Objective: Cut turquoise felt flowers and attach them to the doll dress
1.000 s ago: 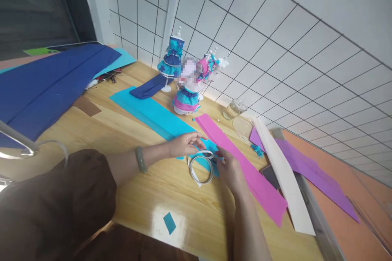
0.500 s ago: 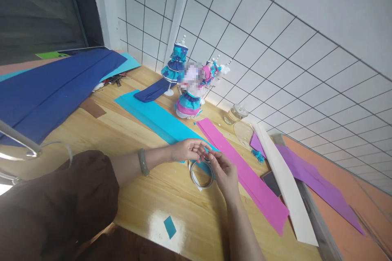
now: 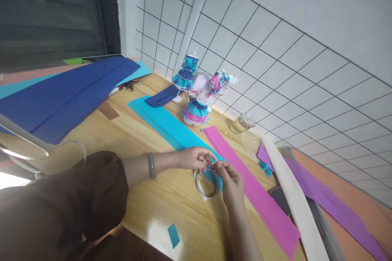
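A thin roll of tape point(image 3: 218, 189), like an open ring, hangs at the fingertips of both hands above the table. My right hand point(image 3: 232, 177) pinches at the top of the roll with thumb and forefinger. My left hand point(image 3: 196, 158) comes in from the left, its fingers curled in and its tips almost meeting the right ones. What lies between the left fingertips is too small to make out. Behind the hands lies a long bright blue strip point(image 3: 171, 124), and to the right a pink strip point(image 3: 260, 195).
Small dress forms in frilled dresses, one blue point(image 3: 185, 74), stand by the tiled wall. A glass of liquid point(image 3: 241, 123) is right of them. Dark blue sheets point(image 3: 76, 94) cover the left. A cream strip point(image 3: 294, 195) and purple strip point(image 3: 330, 200) lie right; a teal scrap point(image 3: 173, 236) lies nearer.
The view has shifted slightly, so everything sits a little lower and further right. Both hands stay together at the roll. The left fingers are more curled, and the roll has turned slightly.
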### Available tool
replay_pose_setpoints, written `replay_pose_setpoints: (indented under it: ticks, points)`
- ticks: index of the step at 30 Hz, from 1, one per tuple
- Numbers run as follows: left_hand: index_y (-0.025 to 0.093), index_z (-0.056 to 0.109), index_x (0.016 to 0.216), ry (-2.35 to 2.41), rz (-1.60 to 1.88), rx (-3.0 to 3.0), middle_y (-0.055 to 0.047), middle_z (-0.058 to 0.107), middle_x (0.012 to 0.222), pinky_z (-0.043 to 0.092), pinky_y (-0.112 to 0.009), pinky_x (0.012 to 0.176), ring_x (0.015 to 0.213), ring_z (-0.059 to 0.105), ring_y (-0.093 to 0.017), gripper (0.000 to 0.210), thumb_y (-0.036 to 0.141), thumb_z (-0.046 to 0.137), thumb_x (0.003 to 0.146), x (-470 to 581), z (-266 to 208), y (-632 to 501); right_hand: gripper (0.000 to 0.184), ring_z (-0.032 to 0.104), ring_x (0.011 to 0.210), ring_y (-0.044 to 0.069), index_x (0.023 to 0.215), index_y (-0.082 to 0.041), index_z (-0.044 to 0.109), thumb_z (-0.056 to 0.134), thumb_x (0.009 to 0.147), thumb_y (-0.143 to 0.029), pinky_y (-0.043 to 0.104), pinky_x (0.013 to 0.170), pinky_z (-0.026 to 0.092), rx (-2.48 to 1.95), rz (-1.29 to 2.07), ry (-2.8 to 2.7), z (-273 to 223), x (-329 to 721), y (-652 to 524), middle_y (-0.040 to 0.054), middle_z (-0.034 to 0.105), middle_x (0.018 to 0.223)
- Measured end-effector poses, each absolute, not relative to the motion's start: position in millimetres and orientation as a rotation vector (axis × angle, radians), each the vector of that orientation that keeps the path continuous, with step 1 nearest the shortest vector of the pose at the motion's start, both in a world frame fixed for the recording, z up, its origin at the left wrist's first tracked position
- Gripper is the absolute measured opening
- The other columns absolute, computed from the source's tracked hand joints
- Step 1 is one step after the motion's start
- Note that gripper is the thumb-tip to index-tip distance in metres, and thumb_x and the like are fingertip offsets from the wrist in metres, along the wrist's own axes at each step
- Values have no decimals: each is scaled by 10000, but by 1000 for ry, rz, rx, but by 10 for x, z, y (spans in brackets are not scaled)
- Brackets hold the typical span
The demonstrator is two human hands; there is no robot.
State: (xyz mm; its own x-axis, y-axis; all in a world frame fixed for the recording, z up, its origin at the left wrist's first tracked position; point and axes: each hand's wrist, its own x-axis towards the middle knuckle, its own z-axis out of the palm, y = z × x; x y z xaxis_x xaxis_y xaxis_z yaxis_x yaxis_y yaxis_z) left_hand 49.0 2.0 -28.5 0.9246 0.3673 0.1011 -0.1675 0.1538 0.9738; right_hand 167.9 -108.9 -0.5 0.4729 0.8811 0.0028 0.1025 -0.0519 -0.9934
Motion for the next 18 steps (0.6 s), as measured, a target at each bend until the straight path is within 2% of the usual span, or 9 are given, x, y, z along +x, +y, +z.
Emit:
replay_pose_setpoints:
  ticks: [3,7,11,15,18]
  points:
    - [148,515,922,192,384,1312,24,551,666,427,-179,420,447,525,-64,353,11,471,600,486,-286,56,202,552,630,144,664,-169,627,669,664,-367,248,614,424,-1476,840,-902,-45,1679,-1093,12,617,655]
    - [148,489,886,258,507,1161,4,561,676,412,-180,391,485,549,-96,275,61,521,628,465,-274,173,212,554,629,142,669,-174,629,686,644,-377,254,611,429,-1454,839,-872,-100,1706,-1079,9,615,657]
    - [148,468,895,390,650,781,-9,570,637,399,-185,373,464,539,-107,261,75,546,657,423,-277,362,229,573,676,164,731,-182,664,686,643,-392,279,642,445,-1530,813,-913,-64,1751,-987,30,651,716]
    - [132,465,784,401,712,465,0,525,602,339,-116,359,451,495,-50,112,60,480,700,361,-333,610,263,563,724,192,782,-174,684,649,677,-413,307,646,442,-1628,773,-1139,117,1736,-764,63,654,786]
    - [120,473,721,345,701,390,4,490,592,266,-101,315,408,418,-20,55,65,468,716,308,-367,764,248,520,669,153,816,-179,677,595,734,-398,286,632,421,-1583,771,-1331,258,1659,-511,46,623,758]
